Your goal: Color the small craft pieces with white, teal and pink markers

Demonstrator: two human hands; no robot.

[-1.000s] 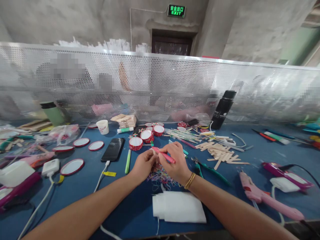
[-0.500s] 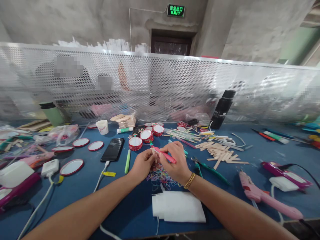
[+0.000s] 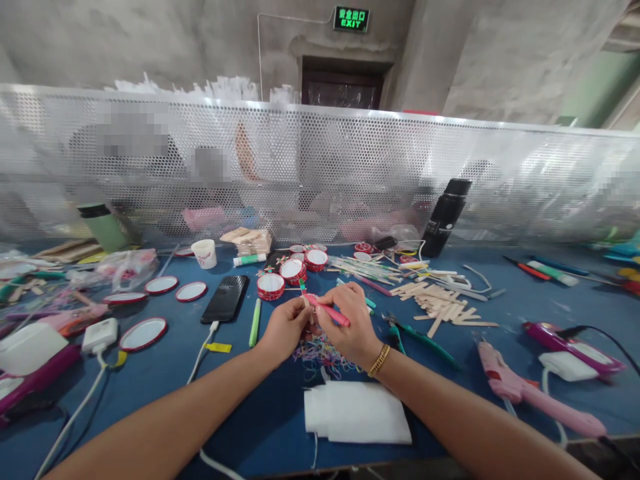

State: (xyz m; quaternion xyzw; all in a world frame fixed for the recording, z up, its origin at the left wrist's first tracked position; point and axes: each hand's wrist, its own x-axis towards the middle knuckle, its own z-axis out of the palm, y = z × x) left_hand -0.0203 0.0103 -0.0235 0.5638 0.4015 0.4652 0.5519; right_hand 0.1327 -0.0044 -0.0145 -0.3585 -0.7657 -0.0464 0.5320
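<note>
My left hand and my right hand meet over the middle of the blue table. My right hand is closed round a pink tool whose tip points left and up. My left hand pinches a small striped stick piece right at that tip. Under both hands lies a heap of thin coloured rubber bands. Small red-rimmed drums stand just beyond my fingers.
A white foam pad lies near the front edge. A black phone, a green pen and red-rimmed mirrors sit left. Green pliers, wooden sticks and a pink glue gun sit right. A perforated screen closes the back.
Both hands have stayed in the same spot, with only slight shifts of the fingers and the pink tool.
</note>
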